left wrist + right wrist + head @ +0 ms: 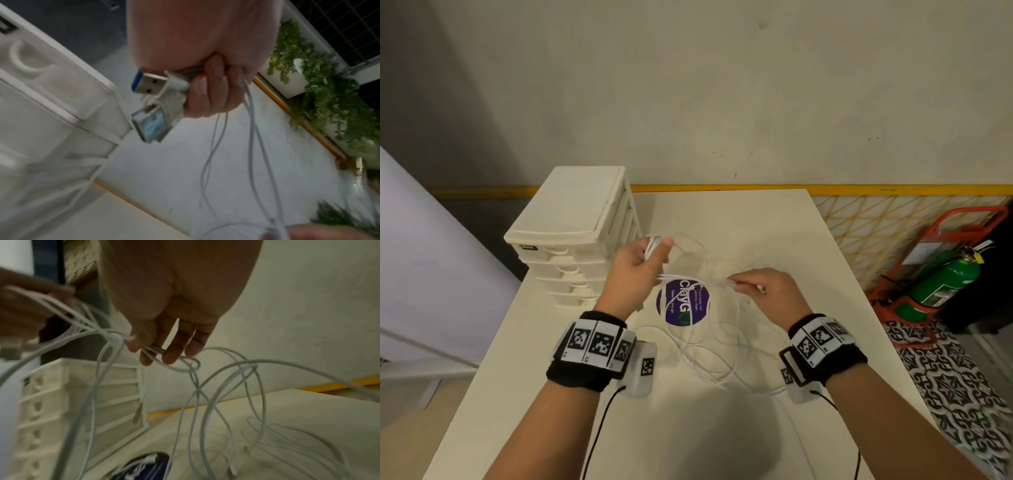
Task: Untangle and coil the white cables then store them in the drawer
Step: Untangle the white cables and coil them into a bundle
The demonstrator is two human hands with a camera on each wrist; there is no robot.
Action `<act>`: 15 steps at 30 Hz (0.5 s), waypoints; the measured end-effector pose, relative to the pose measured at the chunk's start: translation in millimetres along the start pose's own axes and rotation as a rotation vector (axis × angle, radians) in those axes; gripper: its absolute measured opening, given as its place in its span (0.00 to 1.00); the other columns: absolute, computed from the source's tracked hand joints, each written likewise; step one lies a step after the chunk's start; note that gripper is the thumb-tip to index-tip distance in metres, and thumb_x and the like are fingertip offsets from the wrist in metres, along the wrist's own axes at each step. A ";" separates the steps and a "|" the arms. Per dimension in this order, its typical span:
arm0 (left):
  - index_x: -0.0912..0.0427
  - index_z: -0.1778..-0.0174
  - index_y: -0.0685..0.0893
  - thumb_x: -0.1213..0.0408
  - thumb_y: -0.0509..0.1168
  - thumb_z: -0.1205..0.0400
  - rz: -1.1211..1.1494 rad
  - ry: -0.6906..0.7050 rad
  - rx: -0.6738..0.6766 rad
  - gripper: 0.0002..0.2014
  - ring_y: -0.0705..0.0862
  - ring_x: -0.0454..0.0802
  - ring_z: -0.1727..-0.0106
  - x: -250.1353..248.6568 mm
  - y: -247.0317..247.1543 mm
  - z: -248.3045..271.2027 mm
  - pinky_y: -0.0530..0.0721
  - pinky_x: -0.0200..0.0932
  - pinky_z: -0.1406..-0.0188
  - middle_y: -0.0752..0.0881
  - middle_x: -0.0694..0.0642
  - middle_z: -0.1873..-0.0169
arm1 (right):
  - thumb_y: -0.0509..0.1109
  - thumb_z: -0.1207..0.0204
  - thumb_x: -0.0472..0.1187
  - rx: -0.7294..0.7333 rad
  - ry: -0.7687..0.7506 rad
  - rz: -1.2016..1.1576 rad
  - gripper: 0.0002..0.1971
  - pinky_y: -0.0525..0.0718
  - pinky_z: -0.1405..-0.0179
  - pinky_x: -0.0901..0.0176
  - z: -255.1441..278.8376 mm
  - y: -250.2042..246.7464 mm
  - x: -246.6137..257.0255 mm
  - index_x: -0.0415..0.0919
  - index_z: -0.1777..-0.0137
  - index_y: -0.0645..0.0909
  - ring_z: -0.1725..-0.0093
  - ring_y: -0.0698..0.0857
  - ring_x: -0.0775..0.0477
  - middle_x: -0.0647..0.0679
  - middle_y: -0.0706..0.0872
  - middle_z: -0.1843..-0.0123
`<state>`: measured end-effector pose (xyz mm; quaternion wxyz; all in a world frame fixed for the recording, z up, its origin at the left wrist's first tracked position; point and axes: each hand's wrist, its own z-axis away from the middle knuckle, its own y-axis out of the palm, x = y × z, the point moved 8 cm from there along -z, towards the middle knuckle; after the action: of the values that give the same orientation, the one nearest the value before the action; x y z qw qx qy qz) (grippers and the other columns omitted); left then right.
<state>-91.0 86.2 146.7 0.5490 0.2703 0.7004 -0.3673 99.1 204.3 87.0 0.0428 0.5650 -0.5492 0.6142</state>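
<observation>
Tangled white cables (705,346) hang in loops between my hands and trail onto the white table (774,222). My left hand (650,260) is raised over the table and grips a bundle of cable ends; in the left wrist view two USB plugs (156,97) stick out of its curled fingers (207,87). My right hand (743,284) pinches cable strands (156,352) between thumb and fingers, level with the left hand. A taut stretch of cable (688,278) runs between both hands. The cream drawer unit (578,236) stands at the table's far left, all its drawers closed.
A purple round sticker (683,301) lies on the table beneath the cables. Beyond the table's right edge stand a green fire extinguisher (945,277) in an orange stand and a yellow lattice fence (887,226). A wall runs behind the table.
</observation>
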 end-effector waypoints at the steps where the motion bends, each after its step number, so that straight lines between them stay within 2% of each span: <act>1: 0.61 0.71 0.76 0.57 0.66 0.18 -0.018 -0.023 -0.012 0.18 0.69 0.36 0.86 5.3 -5.5 -2.1 0.68 0.28 0.85 0.72 0.47 0.84 | 0.74 0.27 0.39 -0.057 0.067 -0.089 0.07 0.79 0.49 0.69 0.7 -9.7 -3.7 0.49 0.52 0.89 0.54 0.84 0.62 0.53 0.91 0.52; 4: 0.65 0.69 0.76 0.55 0.70 0.21 -0.048 -0.132 0.104 0.18 0.67 0.37 0.88 23.5 3.4 0.2 0.66 0.28 0.86 0.71 0.44 0.87 | 0.77 0.31 0.40 -0.169 0.167 -0.256 0.06 0.82 0.51 0.63 -1.4 -26.6 -0.3 0.54 0.60 0.87 0.61 0.85 0.61 0.59 0.89 0.59; 6: 0.70 0.65 0.79 0.52 0.72 0.24 -0.046 -0.156 0.176 0.21 0.66 0.39 0.88 27.4 18.2 6.1 0.65 0.29 0.86 0.71 0.45 0.87 | 0.78 0.32 0.39 -0.172 0.162 -0.299 0.05 0.80 0.59 0.61 -5.4 -26.7 11.4 0.50 0.62 0.85 0.69 0.79 0.63 0.57 0.87 0.62; 8: 0.75 0.61 0.81 0.52 0.74 0.26 -0.054 -0.147 0.194 0.24 0.70 0.39 0.85 25.5 28.9 10.0 0.68 0.29 0.84 0.76 0.48 0.84 | 0.78 0.32 0.38 -0.152 0.146 -0.319 0.07 0.77 0.66 0.60 -8.6 -24.3 22.7 0.48 0.64 0.83 0.75 0.75 0.61 0.54 0.85 0.64; 11: 0.76 0.59 0.82 0.50 0.75 0.28 -0.052 -0.132 0.158 0.27 0.78 0.45 0.76 26.2 36.1 10.4 0.75 0.35 0.75 0.83 0.57 0.75 | 0.77 0.31 0.40 -0.090 0.150 -0.383 0.09 0.76 0.76 0.60 -8.0 -20.4 38.5 0.47 0.66 0.79 0.80 0.73 0.52 0.53 0.82 0.66; 13: 0.78 0.60 0.81 0.49 0.70 0.23 -0.057 -0.169 0.094 0.28 0.75 0.44 0.80 30.9 30.0 8.1 0.73 0.34 0.79 0.80 0.57 0.78 | 0.74 0.27 0.42 -0.126 0.161 -0.380 0.12 0.75 0.78 0.61 -5.4 -28.7 42.8 0.44 0.68 0.75 0.83 0.72 0.50 0.53 0.79 0.71; 15: 0.73 0.64 0.81 0.52 0.66 0.19 -0.060 -0.212 0.014 0.23 0.70 0.40 0.86 38.7 15.3 3.6 0.69 0.31 0.84 0.75 0.49 0.86 | 0.68 0.22 0.42 -0.263 0.196 -0.377 0.15 0.73 0.79 0.60 -2.4 -49.5 35.7 0.41 0.70 0.71 0.84 0.72 0.49 0.46 0.78 0.72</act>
<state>-86.7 91.3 105.5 0.6069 0.2129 0.6436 -0.4148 118.1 205.2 145.1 0.2828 0.5850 -0.5024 0.5704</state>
